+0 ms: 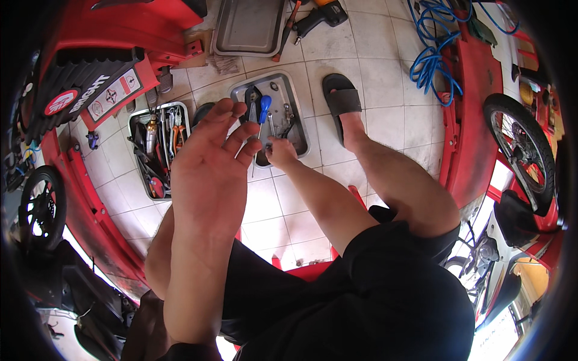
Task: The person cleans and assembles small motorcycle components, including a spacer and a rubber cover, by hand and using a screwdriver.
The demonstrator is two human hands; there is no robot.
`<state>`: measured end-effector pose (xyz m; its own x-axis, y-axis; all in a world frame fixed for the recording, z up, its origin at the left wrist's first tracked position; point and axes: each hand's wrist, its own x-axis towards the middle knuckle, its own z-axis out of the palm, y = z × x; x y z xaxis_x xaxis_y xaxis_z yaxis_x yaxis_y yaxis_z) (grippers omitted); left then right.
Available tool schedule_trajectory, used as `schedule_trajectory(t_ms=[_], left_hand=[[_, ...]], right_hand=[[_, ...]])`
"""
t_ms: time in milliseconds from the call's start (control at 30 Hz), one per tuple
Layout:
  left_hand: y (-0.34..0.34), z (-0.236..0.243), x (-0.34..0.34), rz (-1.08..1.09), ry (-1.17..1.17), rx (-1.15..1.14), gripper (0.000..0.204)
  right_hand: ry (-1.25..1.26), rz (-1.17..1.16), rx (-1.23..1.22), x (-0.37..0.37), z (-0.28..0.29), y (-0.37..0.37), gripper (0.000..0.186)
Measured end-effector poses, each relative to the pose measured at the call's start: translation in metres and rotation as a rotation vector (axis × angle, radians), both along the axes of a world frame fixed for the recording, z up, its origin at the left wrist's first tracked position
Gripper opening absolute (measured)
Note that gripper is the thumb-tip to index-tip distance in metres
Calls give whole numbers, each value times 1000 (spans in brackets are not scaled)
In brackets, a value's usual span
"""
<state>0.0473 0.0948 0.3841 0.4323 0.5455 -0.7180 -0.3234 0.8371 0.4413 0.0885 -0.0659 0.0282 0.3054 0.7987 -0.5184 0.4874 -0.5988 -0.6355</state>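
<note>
My left hand (211, 159) is raised close in front of me, its fingers half bent and apart, with nothing visible in the palm. Behind its fingertips shows a blue-handled screwdriver (265, 107), its shaft partly covered by them. Lower down, my right hand (281, 152) reaches into the near part of a grey metal tray (304, 144). Its fingers are curled together, and what they grip, if anything, is too small to make out. Small metal parts (288, 111) and dark tools lie in this tray, partly hidden by my left hand.
A second tray (149, 114) of pliers and hand tools stands at left. Ahead lie another grey tray (248, 27) and a black-and-yellow power tool (322, 21). Blue hose (435, 54) is coiled by the red frame (475, 120) at right. My sandalled foot (342, 102) is beside the parts tray.
</note>
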Motion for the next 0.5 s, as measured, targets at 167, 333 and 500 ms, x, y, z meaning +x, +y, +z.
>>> schedule_trajectory(t_ms=[167,333,500], left_hand=[[1,0,-1,18,-17,-7,28],[-1,3,3,7,14,-31,28],[1,0,2,-7,1,-16,28]], right_hand=[[-132,152,-193,-6,3,4,39],[-260,316,-218,-9,-5,10,20],[-290,408,-199,-5,-1,4,19]])
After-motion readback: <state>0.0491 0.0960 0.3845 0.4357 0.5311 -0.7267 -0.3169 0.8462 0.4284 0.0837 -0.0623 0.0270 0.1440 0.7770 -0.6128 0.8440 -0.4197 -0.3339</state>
